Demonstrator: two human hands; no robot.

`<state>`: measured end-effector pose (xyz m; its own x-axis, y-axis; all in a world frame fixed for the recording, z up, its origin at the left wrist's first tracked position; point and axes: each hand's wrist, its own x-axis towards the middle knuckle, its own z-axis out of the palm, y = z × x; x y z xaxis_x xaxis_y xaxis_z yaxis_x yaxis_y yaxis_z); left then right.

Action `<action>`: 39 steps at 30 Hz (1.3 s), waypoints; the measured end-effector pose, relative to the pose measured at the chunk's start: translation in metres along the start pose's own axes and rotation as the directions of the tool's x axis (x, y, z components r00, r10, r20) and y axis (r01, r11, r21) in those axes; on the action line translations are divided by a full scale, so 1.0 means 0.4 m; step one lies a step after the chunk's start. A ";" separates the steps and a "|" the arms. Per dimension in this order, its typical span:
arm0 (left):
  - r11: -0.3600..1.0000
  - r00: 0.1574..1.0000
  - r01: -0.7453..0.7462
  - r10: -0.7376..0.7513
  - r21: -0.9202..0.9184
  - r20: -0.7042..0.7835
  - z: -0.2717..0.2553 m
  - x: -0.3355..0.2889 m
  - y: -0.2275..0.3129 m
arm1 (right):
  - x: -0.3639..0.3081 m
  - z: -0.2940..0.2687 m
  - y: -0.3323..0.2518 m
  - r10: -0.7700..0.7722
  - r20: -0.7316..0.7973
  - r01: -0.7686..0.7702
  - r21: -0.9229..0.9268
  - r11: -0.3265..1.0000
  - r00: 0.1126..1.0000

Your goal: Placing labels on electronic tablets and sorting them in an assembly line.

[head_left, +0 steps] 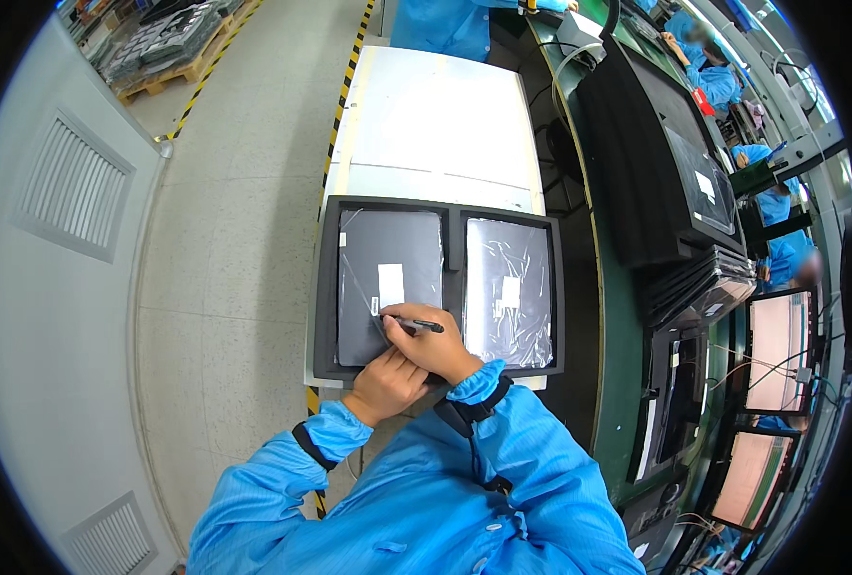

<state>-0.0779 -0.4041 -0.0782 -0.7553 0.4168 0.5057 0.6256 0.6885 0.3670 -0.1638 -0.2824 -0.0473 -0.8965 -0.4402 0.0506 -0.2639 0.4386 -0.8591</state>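
Observation:
My right hand (431, 345) is closed around a black pen (430, 326), its tip end low over the left dark flat panel (387, 240). Close to the fingers, that panel bears a white label (391, 282) and a smaller tag (375, 306). My left hand (387, 385) lies at the near edge of the black foam tray (325, 287), fingers curled together and partly under my right hand; what they grip, if anything, is hidden. In the tray's other compartment rests a panel in wrinkled clear film (507, 335), with a white label of its own.
A white surface (435, 115) extends beyond the tray. Along the right runs a green workbench (617, 383) with black foam trays (627, 153), stacked panels (704, 287) and two monitors (778, 350). A white vented cabinet (81, 240) stands left. Co-workers in blue work at the far side.

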 end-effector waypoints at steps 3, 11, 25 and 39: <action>1.000 1.000 -0.005 0.005 0.006 0.017 0.001 -0.003 0.002 | 0.001 0.006 0.010 -0.070 -0.003 0.070 -0.048 0.996 0.998; 0.994 0.993 0.101 -0.099 -0.032 0.070 -0.015 0.016 0.036 | -0.102 -0.075 -0.022 -0.073 -0.343 0.140 0.174 0.975 0.936; 0.981 0.987 0.045 -0.073 0.190 0.141 0.066 0.337 -0.204 | -0.892 -0.529 -0.270 0.100 -0.709 -0.240 -0.100 0.966 0.698; 0.984 0.989 0.041 -0.015 -0.172 0.150 0.136 0.699 0.193 | -1.944 -0.368 -0.667 -0.485 -0.841 -0.721 0.488 -0.492 -0.239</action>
<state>-0.2514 -0.2020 0.0493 -0.7853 0.4912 0.3770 0.6184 0.5926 0.5161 0.5515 0.0584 0.2174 0.0426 0.5511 0.8334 0.9500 -0.2807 0.1371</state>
